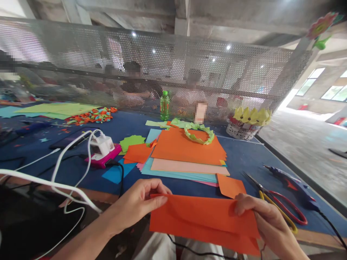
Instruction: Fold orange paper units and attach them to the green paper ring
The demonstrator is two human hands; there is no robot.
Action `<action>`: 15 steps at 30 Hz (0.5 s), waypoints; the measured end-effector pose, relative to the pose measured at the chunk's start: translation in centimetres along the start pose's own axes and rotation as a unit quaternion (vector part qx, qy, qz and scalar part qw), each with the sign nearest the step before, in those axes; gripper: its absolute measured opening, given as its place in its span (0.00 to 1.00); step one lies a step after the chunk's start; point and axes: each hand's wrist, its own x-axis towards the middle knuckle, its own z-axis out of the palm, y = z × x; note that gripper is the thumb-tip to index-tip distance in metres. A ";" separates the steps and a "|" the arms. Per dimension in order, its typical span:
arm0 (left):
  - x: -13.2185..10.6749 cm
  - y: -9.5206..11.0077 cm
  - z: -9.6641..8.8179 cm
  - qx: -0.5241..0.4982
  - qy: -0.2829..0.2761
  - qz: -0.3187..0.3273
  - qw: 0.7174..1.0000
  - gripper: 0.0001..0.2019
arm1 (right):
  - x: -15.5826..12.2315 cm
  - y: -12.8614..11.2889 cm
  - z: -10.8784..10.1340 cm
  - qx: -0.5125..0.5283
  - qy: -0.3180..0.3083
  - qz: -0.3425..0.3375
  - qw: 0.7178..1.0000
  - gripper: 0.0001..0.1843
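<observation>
Between my two hands is a folded sheet of orange paper (203,220), held above my lap at the table's front edge. My left hand (143,202) pinches its upper left corner between thumb and fingers. On the other side, my right hand (262,216) grips the right end, thumb in front. The lower layer hangs a little below the upper one. Just beyond lies a small orange paper piece (231,186), and behind it a stack of coloured sheets topped with orange paper (176,148). A green folded-paper ring (200,139) rests on that stack.
Scissors (279,207) and a corded blue tool (295,186) lie at right. A pink power strip (103,159) with cables sits left. A green bottle (164,105), a basket (241,128) and small folded pieces (94,115) stand or lie near a mesh partition (151,68); people sit behind it.
</observation>
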 end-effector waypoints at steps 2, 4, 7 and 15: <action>-0.1 0.1 0.0 0.004 0.002 -0.004 1.000 0.10 | 0.1 -0.1 0.0 0.014 0.017 0.028 0.999 0.16; -0.2 0.3 0.1 0.016 0.008 -0.003 1.000 0.11 | 0.3 0.0 -0.5 0.029 0.018 0.059 0.998 0.15; -0.1 0.6 0.2 0.024 0.010 0.009 1.000 0.11 | 1.0 0.0 -1.6 0.004 -0.005 0.032 0.999 0.18; 0.3 1.5 2.4 0.033 -0.020 0.023 0.999 0.07 | 2.6 -5.4 5.7 -0.404 0.020 -0.249 0.880 0.09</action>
